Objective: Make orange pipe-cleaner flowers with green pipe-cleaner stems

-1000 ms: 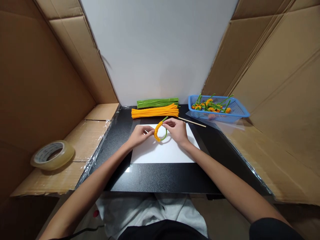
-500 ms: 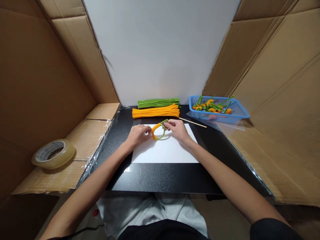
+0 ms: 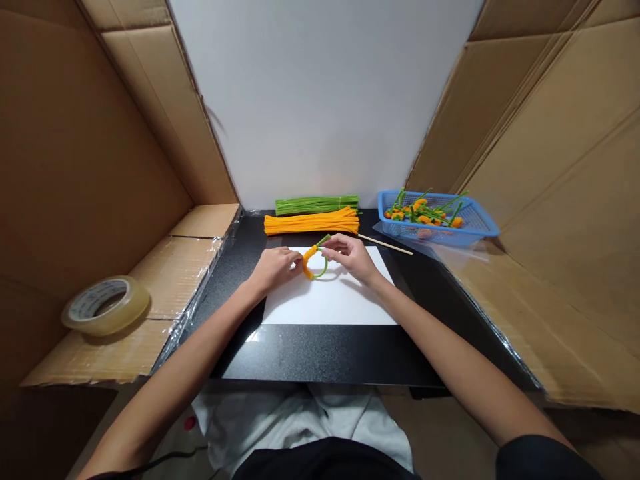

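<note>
Both hands meet over a white sheet of paper (image 3: pixel 330 300) on a black table (image 3: pixel 325 353). Between them is a small ring of pipe cleaner (image 3: pixel 314 261), green with an orange coil wound round its left part. My left hand (image 3: pixel 273 267) pinches the orange coiled side. Fingers of my right hand (image 3: pixel 353 257) pinch the ring's upper right, where a green end sticks up. Behind them lie a bundle of orange pipe cleaners (image 3: pixel 311 223) and a bundle of green pipe cleaners (image 3: pixel 317 205).
A blue basket (image 3: pixel 477 217) with several orange-and-green finished pieces stands at the back right. A thin wooden stick (image 3: pixel 386 245) lies beside the paper. A roll of clear tape (image 3: pixel 104 305) rests on the cardboard ledge at left. Cardboard walls close in both sides.
The ring has shrunk and turned slightly; the orange coil now sits more to the left. Both hands have shifted a little leftward and back.
</note>
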The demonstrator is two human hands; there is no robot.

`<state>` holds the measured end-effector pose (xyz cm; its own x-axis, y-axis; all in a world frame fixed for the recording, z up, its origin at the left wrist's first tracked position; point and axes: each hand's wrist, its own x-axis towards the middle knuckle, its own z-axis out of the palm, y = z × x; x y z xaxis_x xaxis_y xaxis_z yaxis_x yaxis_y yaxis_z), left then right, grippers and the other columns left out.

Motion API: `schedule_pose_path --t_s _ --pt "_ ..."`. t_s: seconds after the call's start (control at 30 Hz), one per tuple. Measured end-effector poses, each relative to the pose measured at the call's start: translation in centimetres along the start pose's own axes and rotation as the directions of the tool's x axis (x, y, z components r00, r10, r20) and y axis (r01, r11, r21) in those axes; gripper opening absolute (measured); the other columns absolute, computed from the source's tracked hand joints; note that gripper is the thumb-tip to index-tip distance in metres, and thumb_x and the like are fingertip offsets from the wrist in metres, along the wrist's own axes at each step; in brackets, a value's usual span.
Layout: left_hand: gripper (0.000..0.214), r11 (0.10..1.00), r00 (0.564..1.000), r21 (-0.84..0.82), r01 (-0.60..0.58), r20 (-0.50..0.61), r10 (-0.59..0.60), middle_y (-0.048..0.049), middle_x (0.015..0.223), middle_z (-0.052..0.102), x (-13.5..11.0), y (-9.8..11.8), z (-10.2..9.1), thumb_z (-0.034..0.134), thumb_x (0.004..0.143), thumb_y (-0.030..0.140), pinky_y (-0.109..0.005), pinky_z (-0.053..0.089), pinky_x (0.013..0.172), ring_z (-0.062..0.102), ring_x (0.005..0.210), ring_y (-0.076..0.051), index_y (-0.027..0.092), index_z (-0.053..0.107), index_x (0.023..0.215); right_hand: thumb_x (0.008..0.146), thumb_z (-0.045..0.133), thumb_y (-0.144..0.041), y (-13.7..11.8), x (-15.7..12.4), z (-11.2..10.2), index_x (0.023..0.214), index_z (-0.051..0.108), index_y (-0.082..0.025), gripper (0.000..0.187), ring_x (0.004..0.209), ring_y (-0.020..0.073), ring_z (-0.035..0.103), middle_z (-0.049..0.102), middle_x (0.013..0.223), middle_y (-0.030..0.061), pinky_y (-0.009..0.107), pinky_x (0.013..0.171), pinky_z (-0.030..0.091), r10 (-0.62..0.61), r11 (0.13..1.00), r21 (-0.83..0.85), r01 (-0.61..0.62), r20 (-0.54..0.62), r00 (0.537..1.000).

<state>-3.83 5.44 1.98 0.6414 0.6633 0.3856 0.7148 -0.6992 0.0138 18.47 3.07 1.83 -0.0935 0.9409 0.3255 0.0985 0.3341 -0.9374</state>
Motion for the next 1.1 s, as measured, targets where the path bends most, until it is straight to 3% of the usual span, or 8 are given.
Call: schedule_pose_path --t_s 0.07,0.23,0.57,0.83,1.0,1.1 --pt "0.016 0.999 0.999 0.014 -0.045 -0.007 0.045 -0.0065 0.076 0.073 0.0 0.0 -0.1 0.056 0.086 0.018 -0.026 0.038 0.06 0.063 0.07 -0.018 0.018 0.072 0.081 0.073 0.077 -0.049 0.1 0.0 0.1 0.092 0.071 -0.018 0.037 0.07 0.0167 0.065 0.071 0.079 0.0042 0.028 0.064 0.051 0.02 1.0 0.0 -0.02 -0.047 0.999" --pt "0.025 0.993 0.993 0.041 -0.112 -0.022 0.113 -0.0084 0.072 0.071 0.1 0.0 -0.5 0.049 0.091 0.02 -0.029 0.04 0.064 0.061 0.069 -0.018 0.017 0.07 0.078 0.073 0.073 -0.054 0.5 0.1 0.1 0.073 0.068 -0.016 0.038 0.06 0.0153 0.06 0.068 0.065 0.0037 0.028 0.058 0.047 0.067 0.997 -0.031 -0.07 -0.084 0.994" --pt "0.019 0.998 0.999 0.055 -0.019 -0.044 0.021 -0.0064 0.073 0.072 0.0 -1.0 -0.6 0.054 0.086 0.021 -0.029 0.033 0.06 0.059 0.068 -0.018 0.019 0.07 0.077 0.073 0.074 -0.043 0.9 0.2 -0.3 0.069 0.069 -0.016 0.028 0.057 0.015 0.06 0.069 0.063 0.0046 0.028 0.058 0.047 0.105 0.993 -0.032 -0.11 -0.121 0.987" --pt "0.008 0.998 0.998 -0.022 0.063 0.003 -0.063 -0.0029 0.076 0.07 -0.3 -3.2 -1.2 0.059 0.077 0.018 -0.028 0.035 0.061 0.062 0.075 -0.018 0.02 0.065 0.072 0.068 0.078 -0.045 1.8 0.9 -2.3 0.066 0.068 -0.016 0.031 0.052 0.012 0.057 0.068 0.059 0.0041 0.025 0.05 0.046 0.196 0.979 -0.008 -0.202 -0.208 0.958" --pt "0.015 0.988 0.991 -0.084 0.131 0.039 -0.128 -0.0048 0.089 0.073 -0.5 -3.8 -0.1 0.055 0.087 0.026 -0.028 0.04 0.067 0.065 0.083 -0.02 0.021 0.07 0.088 0.07 0.074 -0.035 2.3 0.5 -1.9 0.064 0.067 -0.015 0.021 0.047 0.0118 0.057 0.066 0.056 0.0037 0.024 0.047 0.046 0.304 0.948 -0.034 -0.315 -0.185 0.935" --pt "0.03 0.967 0.98 -0.165 0.193 -0.018 -0.198 -0.0074 0.1 0.073 -0.3 -2.9 0.5 0.044 0.097 0.034 -0.028 0.044 0.075 0.065 0.092 -0.021 0.02 0.071 0.102 0.074 0.068 -0.029 2.5 0.2 -1.1 0.064 0.067 -0.016 0.017 0.048 0.013 0.059 0.066 0.056 0.0037 0.023 0.048 0.045 0.244 0.944 -0.166 -0.286 -0.231 0.942"
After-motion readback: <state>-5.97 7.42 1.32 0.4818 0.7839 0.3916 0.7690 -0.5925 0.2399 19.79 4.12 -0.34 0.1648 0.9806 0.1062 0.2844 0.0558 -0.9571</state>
